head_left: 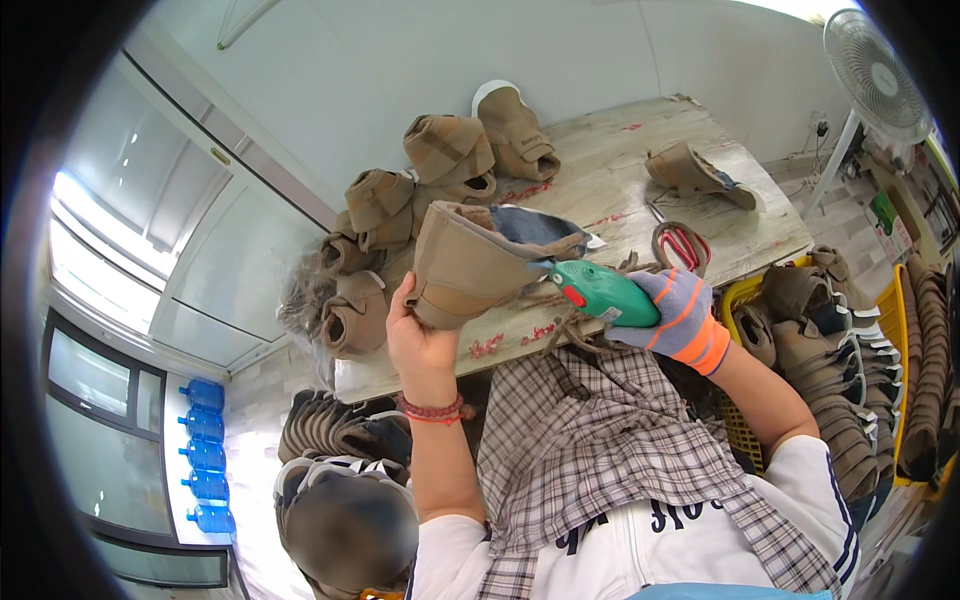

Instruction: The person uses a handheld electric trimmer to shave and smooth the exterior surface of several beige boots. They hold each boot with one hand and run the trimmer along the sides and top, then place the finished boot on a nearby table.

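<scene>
My bare left hand (422, 345), with a red bead bracelet at the wrist, grips a brown shoe upper (462, 265) from below and holds it up over the table. The upper's dark lining shows on its right side. In a grey and orange glove, my right hand (682, 312) is wrapped round a green handheld electric cutter (612, 297) with a red button. Its tip meets or nearly meets the upper's right edge; whether it touches I cannot tell. Brown trimmed strips (572, 335) hang below the cutter at the table's near edge.
More brown shoe uppers (378, 210) are piled on the table's left and back. A single upper (692, 172) and red-handled scissors (682, 245) lie to the right. Yellow crates (742, 292) with stacked uppers stand at right, near a white fan (880, 78). Stacked uppers (335, 430) sit low left.
</scene>
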A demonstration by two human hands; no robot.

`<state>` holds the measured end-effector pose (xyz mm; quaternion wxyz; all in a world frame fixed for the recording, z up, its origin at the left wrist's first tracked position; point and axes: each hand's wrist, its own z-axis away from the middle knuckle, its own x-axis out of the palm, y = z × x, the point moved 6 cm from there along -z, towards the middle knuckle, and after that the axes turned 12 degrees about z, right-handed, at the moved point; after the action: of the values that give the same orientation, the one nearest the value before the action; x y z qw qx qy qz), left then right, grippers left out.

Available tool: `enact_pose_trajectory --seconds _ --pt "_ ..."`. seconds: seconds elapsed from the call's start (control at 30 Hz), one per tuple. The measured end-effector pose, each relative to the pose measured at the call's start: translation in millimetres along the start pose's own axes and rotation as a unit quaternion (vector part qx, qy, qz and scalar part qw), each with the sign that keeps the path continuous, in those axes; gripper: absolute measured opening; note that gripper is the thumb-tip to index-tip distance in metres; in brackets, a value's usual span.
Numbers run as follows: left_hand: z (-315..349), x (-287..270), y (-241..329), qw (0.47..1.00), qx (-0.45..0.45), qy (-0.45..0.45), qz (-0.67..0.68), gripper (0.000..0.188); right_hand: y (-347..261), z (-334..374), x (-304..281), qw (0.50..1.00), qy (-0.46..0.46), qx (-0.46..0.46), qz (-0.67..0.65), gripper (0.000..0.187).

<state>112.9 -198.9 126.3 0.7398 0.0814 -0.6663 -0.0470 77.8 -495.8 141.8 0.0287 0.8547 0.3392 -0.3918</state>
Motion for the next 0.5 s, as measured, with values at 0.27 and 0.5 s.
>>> enact_pose_trajectory --seconds 0.27,0.5 --pt "18 24 -25 0.988 0.041 -0.147 -0.032 0.041 -1 -10 1 0.996 -0.025 0.051 -0.069 0.051" --pt "16 25 -31 0.953 0.076 -0.241 -0.17 0.042 -3 -19 4 0.981 -0.061 0.113 -0.145 0.055"
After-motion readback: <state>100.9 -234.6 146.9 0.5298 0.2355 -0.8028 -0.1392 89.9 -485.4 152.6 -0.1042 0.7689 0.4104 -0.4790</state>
